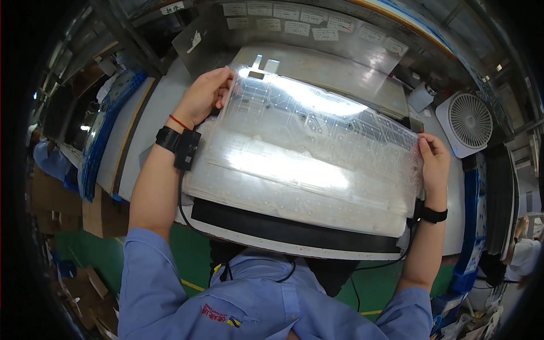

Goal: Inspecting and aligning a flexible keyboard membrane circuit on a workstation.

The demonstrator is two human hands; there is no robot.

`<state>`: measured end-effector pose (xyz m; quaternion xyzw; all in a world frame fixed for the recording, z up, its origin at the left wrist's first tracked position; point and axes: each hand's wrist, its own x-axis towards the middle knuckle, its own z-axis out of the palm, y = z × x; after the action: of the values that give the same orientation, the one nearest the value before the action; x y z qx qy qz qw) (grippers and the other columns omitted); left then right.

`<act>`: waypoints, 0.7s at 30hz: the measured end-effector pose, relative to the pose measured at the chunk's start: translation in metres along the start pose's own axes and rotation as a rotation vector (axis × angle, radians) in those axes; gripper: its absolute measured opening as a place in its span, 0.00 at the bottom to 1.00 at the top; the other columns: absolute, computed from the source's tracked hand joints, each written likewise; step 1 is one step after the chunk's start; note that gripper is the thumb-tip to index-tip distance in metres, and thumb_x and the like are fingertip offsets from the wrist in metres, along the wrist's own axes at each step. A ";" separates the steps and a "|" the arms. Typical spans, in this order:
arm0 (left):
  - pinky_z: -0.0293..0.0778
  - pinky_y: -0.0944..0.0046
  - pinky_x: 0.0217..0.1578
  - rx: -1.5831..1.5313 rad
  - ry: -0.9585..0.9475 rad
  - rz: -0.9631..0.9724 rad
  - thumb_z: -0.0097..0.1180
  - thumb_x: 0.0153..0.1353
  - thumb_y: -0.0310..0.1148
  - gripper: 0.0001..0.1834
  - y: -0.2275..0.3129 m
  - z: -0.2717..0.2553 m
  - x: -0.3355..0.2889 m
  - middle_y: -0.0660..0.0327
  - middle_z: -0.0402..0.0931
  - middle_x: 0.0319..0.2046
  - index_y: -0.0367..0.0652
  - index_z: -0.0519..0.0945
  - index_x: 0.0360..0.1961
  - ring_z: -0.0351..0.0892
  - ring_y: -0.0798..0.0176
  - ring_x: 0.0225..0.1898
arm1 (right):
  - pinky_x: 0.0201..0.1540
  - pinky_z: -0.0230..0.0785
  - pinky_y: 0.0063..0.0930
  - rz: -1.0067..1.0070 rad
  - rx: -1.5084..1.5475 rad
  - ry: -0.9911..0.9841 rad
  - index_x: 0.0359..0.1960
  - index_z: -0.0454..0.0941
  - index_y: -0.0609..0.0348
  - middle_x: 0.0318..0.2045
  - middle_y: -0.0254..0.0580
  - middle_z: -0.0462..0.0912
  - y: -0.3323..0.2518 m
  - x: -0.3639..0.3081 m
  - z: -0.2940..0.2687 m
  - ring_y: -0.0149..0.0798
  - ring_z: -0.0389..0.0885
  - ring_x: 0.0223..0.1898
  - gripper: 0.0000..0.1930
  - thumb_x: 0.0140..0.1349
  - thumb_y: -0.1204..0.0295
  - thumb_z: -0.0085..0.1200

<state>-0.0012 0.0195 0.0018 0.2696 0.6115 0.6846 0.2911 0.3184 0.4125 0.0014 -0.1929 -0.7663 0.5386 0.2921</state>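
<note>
A clear, flexible circuit membrane sheet [334, 122] with printed traces is held up in front of me, tilted and shiny with reflected light. My left hand [207, 93] pinches its far left corner, beside two short tails [258, 63] that stick out from the far edge. At the far right corner, my right hand [435, 164] grips the edge between thumb and fingers. Beneath the held sheet lies what looks like a stack of similar clear sheets [306, 212]; the glare hides where one ends. A black strip [294, 228] shows along the bench's near side.
A metal panel with paper labels [297, 28] stands behind a flat metal plate [340, 68]. To the right are a white fan [469, 122] and a small container [420, 97]. Blue-wrapped boards [110, 130] lean at left, near another person [51, 158]. Cables run from both wrists.
</note>
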 end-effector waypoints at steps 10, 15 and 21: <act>0.61 0.81 0.18 0.323 0.099 -0.041 0.51 0.65 0.31 0.09 0.007 0.017 -0.002 0.66 0.79 0.30 0.38 0.76 0.42 0.64 0.81 0.18 | 0.33 0.63 0.14 -0.051 -0.010 0.046 0.42 0.78 0.65 0.29 0.29 0.77 0.001 0.002 0.000 0.21 0.70 0.29 0.08 0.65 0.74 0.51; 0.61 0.81 0.21 0.137 0.132 0.024 0.50 0.65 0.31 0.08 -0.002 0.005 0.002 0.66 0.78 0.31 0.38 0.75 0.42 0.65 0.81 0.20 | 0.31 0.61 0.14 0.029 0.129 0.149 0.42 0.77 0.64 0.26 0.27 0.74 -0.018 -0.001 0.010 0.20 0.68 0.27 0.10 0.66 0.70 0.50; 0.68 0.78 0.32 0.029 0.173 0.005 0.48 0.67 0.31 0.08 -0.002 0.006 0.005 0.66 0.77 0.32 0.39 0.75 0.42 0.72 0.77 0.30 | 0.26 0.56 0.12 0.057 0.165 0.093 0.36 0.78 0.62 0.23 0.24 0.74 -0.001 0.003 -0.004 0.18 0.65 0.23 0.09 0.66 0.69 0.49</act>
<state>-0.0004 0.0272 0.0005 0.2151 0.6436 0.6971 0.2315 0.3192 0.4167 0.0043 -0.2149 -0.6993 0.5984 0.3267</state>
